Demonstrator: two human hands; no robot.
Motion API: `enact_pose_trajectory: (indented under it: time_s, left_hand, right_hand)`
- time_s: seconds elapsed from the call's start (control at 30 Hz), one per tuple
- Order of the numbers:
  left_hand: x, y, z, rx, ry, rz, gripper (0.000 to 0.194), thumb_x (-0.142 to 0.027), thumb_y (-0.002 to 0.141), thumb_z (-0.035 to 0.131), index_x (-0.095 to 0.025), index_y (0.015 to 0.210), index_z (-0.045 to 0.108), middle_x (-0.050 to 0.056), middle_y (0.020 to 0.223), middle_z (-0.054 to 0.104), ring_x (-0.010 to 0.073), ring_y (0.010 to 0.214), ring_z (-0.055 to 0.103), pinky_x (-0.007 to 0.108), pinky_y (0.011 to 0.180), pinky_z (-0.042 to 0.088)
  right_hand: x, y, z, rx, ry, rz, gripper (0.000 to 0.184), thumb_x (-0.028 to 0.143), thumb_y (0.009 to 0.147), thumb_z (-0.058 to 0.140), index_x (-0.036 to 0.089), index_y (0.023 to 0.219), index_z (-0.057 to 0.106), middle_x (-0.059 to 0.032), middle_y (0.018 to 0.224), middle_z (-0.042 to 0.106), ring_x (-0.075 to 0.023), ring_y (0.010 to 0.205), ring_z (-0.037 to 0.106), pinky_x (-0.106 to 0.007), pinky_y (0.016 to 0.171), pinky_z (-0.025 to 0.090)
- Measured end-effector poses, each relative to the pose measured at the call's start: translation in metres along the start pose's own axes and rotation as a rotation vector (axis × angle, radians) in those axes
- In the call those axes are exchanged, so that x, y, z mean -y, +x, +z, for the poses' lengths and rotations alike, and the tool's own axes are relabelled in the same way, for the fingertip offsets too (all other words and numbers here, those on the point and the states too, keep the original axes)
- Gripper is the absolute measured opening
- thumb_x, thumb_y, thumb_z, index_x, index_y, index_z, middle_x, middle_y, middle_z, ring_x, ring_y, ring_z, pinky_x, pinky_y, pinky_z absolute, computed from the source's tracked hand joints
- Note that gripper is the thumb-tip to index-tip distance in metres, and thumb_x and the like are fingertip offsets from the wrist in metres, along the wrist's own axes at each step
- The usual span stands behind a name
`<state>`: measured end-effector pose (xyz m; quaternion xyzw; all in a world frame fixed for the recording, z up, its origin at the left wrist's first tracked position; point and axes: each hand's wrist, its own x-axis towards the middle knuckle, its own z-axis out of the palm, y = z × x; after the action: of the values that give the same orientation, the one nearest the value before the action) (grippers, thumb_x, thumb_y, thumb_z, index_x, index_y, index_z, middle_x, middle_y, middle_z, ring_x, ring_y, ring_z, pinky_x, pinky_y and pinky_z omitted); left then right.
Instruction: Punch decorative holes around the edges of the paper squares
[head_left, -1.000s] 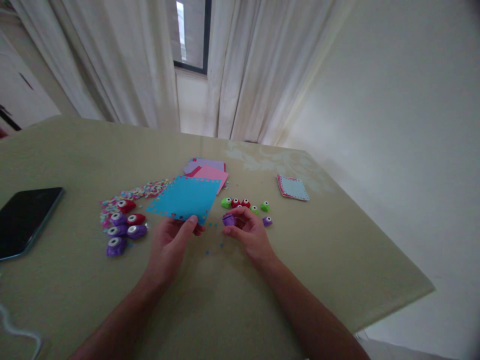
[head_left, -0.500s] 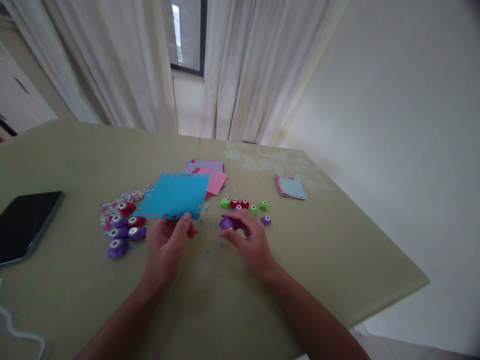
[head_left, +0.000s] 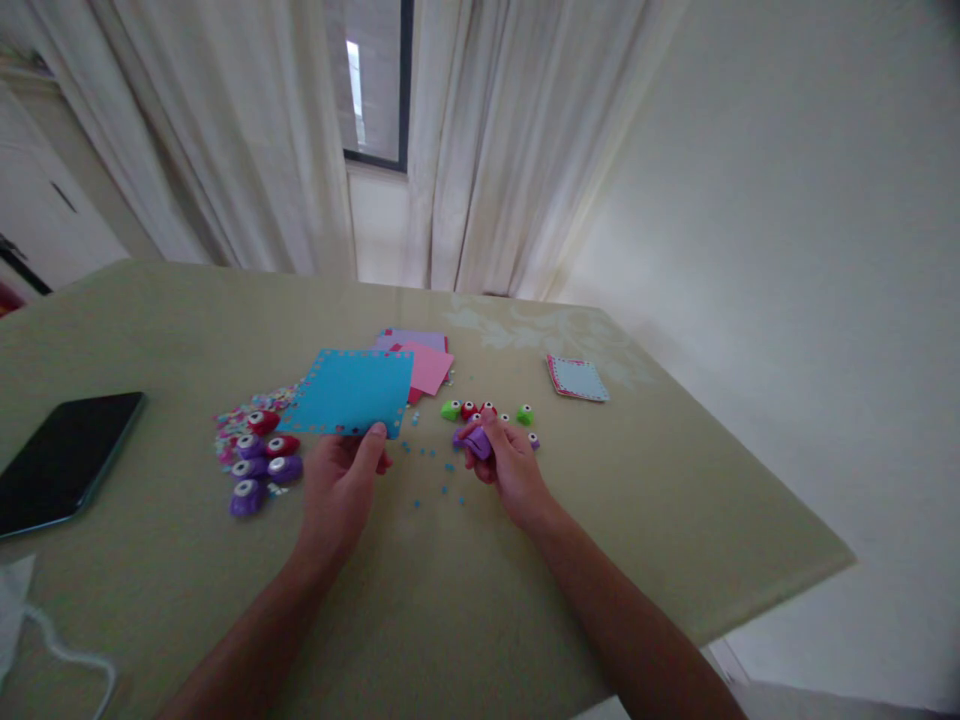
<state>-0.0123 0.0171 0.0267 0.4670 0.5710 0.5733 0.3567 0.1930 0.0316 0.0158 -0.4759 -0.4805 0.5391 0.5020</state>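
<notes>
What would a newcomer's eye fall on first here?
Probably the bright blue sheet, its edges punched with small shapes, held in the left hand left of centre. Next might come the purple punch in the right hand, near the picture's middle, then the colourful confetti to the sheet's left.

Greenish table (head_left: 637,520), phone (head_left: 67,460) left, confetti heap (head_left: 234,425), large purple and red punches (head_left: 247,498), small punches (head_left: 524,414), paper sheets (head_left: 431,370), card stack (head_left: 579,379) right

A dark-screened device (head_left: 71,460) lies on the left part of the table (head_left: 225,310). Nearer than it is a white cable (head_left: 71,655). Behind the table hang pale curtains (head_left: 247,150), and between them a window (head_left: 375,90) is visible.
</notes>
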Motion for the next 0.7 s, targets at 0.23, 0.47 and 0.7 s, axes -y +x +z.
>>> enact_pose_trajectory:
  time_s: [0.23, 0.47, 0.7]
  left_hand:
    - [0.000, 0.000, 0.003, -0.010, -0.011, 0.002, 0.032, -0.051, 0.083, 0.068, -0.023, 0.068, 0.061, 0.000, 0.057, 0.062, 0.0178, 0.055, 0.060, 0.029, 0.055, 0.048]
    - [0.000, -0.004, 0.005, 0.063, -0.010, -0.036, 0.033, -0.054, 0.081, 0.072, -0.022, 0.074, 0.065, 0.002, 0.062, 0.066, 0.0194, 0.058, 0.064, 0.029, 0.056, 0.050]
    - [0.011, -0.004, 0.010, 0.095, 0.101, -0.091, 0.029, -0.051, 0.080, 0.071, -0.023, 0.079, 0.063, 0.000, 0.061, 0.067, 0.0209, 0.053, 0.064, 0.030, 0.051, 0.046]
  right_hand:
    - [0.010, -0.001, -0.008, 0.082, -0.158, -0.096, 0.059, 0.075, 0.093, 0.063, 0.018, 0.088, 0.074, -0.0006, 0.066, 0.064, -0.0113, 0.050, 0.046, -0.026, 0.049, 0.033]
    - [0.036, 0.000, -0.053, 0.320, -0.806, -0.203, 0.019, 0.037, 0.086, 0.084, 0.021, 0.094, 0.077, -0.0004, 0.075, 0.069, -0.0161, 0.067, 0.058, -0.028, 0.063, 0.040]
    - [0.043, 0.010, -0.085, -0.102, -0.895, -0.286, 0.038, 0.054, 0.092, 0.073, 0.019, 0.076, 0.074, 0.0005, 0.062, 0.061, -0.0159, 0.059, 0.051, -0.030, 0.060, 0.035]
